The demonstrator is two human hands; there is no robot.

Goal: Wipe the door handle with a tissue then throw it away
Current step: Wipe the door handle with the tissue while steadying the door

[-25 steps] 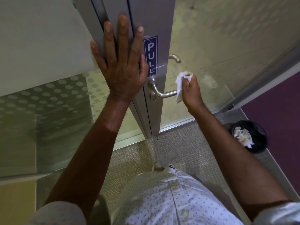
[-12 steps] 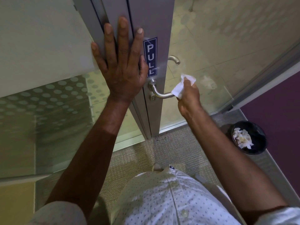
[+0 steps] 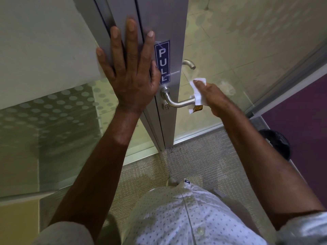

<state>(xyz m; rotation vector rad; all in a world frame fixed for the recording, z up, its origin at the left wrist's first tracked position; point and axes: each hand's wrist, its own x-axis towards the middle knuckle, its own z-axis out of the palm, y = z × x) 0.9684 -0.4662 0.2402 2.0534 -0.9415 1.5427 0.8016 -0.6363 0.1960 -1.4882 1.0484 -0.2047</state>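
pinched between the thumb and fingers of the right hand [image 3: 215, 98], the tissue [image 3: 198, 96] is folded around the free end of the door handle [image 3: 178, 103], so the paper sits between skin and metal where the lever gets touched most. a brownish patch shows on the lower fold of the tissue; what it is cannot be told. the left hand [image 3: 131, 75] holds nothing: it lies flat with fingers spread on the metal door frame [image 3: 169, 23], just beside the blue pull sign [image 3: 162, 61], most likely to steady the door so the wiping pressure does not swing it. the handle's bend and its round base near the frame are bare of tissue, so the wipe looks to be mid-course with that stretch left to cover. a second handle [image 3: 189, 63] shows through the glass on the far side. down to the right on the carpet [image 3: 194, 156], close by the glass wall, the dark bin [image 3: 277, 142] stands partly hidden behind the right forearm, within easy reach for the throw-away step, which is not yet begun. only the head view is given.
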